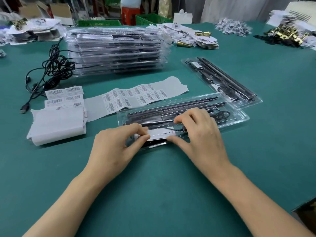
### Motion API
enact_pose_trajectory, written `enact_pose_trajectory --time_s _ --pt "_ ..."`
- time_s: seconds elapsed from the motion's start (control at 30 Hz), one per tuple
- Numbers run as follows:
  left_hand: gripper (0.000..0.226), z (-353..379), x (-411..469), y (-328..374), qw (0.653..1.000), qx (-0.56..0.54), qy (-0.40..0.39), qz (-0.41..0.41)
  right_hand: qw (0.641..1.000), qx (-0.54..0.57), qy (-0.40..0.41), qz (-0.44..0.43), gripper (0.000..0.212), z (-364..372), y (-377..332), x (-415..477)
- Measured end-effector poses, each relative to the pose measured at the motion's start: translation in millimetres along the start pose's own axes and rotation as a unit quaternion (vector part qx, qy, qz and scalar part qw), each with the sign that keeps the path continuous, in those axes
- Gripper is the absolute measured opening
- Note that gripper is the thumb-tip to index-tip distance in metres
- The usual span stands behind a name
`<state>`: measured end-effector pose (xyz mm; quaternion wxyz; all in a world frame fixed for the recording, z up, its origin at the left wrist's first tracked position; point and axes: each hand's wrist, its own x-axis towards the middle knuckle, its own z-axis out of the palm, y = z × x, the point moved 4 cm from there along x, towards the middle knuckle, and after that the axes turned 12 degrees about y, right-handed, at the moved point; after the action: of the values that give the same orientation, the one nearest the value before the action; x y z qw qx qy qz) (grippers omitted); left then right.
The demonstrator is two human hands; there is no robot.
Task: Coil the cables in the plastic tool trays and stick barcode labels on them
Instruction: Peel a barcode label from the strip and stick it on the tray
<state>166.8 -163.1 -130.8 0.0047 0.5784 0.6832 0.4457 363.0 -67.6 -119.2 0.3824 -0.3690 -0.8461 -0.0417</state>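
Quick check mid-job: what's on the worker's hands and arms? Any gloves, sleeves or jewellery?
Nothing worn that shows. The left hand and right hand are bare, without gloves, rings or finger cots. Both forearms are bare up to the frame's edge: no sleeves, watch, wristband or grounding strap in view.

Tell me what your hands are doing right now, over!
Left hand pinches white paper label at left end, right hand holds right end. Label on near clear plastic tray, black cable coiled inside. Nothing in the way.

Bright, even overhead light, soft shadows, glare on the clear trays (239,115), wide-angle bending and blur at edges.
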Motion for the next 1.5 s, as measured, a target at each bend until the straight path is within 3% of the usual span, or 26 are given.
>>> enact_pose_trajectory --time_s 0.23,0.43,0.67,0.73,0.83,0.93,1.03,1.17,1.3,1.5 --pt "0.007 -1 -1 1 0.998 -0.010 -0.012 0.061 0.971 0.097 0.000 -0.220 0.009 10 9 10" --pt "0.017 -8 -1 -2 0.990 0.006 -0.094 0.103 0.967 0.187 -0.022 -0.169 0.016 19 21 0" --pt "0.012 -14 5 -3 0.978 0.056 -0.092 0.177 0.959 0.181 -0.061 -0.207 0.020 23 15 -3" --pt "0.016 -25 10 -11 0.995 0.032 -0.028 0.087 0.959 0.194 -0.064 -0.195 0.019 23 16 -3" --pt "0.036 -44 15 -41 0.987 0.034 0.066 -0.144 0.960 0.195 -0.059 -0.190 0.017 22 15 -3" --pt "0.044 -46 11 -51 0.962 0.072 -0.024 -0.262 0.961 0.189 -0.075 -0.186 0.015 22 10 -3" --pt "0.044 -34 4 -44 0.945 0.049 -0.094 -0.308 0.960 0.193 -0.103 -0.177 0.021 23 -1 0" --pt "0.032 -25 3 -39 0.941 0.008 -0.074 -0.330 0.954 0.210 -0.147 -0.153 0.033 30 -22 15" --pt "0.026 -21 2 -36 0.934 0.000 -0.081 -0.347 0.950 0.214 -0.183 -0.133 0.031 43 -36 29" --pt "0.020 -21 1 -33 0.938 -0.014 -0.060 -0.341 0.957 0.209 -0.171 -0.109 0.038 56 -42 28"
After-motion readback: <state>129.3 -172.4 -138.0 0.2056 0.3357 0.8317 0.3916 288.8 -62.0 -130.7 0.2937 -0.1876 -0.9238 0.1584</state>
